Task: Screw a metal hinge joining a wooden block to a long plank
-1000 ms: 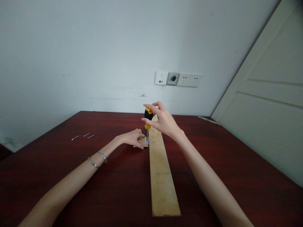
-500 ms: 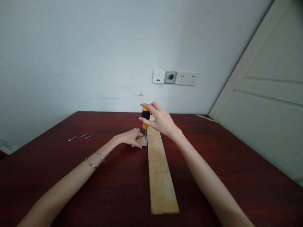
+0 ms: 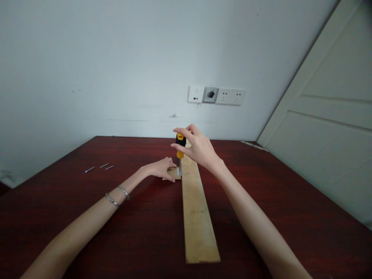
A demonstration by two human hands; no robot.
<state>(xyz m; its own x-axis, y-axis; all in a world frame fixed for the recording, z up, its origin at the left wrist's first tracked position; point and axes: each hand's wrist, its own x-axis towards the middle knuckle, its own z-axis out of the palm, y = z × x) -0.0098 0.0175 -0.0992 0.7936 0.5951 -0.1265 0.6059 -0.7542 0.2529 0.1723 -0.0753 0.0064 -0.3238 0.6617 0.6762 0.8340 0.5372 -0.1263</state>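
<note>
My right hand (image 3: 200,148) is closed around the yellow-and-black handle of a screwdriver (image 3: 180,142), fingertips near its top and thumb lower down. The screwdriver stands nearly upright, its shaft reaching down to a small metal bracket (image 3: 178,171). That bracket lies at the right end of a short wooden piece (image 3: 174,175), against the left side of a long wooden board (image 3: 200,221). With thumb and fingers on its opposite edges, my left hand (image 3: 159,169) grips the short piece. The exact contact at the screwdriver's tip is too small to make out.
Several screws or nails (image 3: 100,167) lie on the left of the dark red table (image 3: 124,240). A pale wall with a row of sockets (image 3: 230,97) rises behind it. On the right stands a white panelled door (image 3: 331,116), with a thin strip (image 3: 254,145) near the table's back corner.
The screwdriver's handle has turned a little and its lean has shifted slightly within my right hand. My left hand keeps its place on the short wooden piece.
</note>
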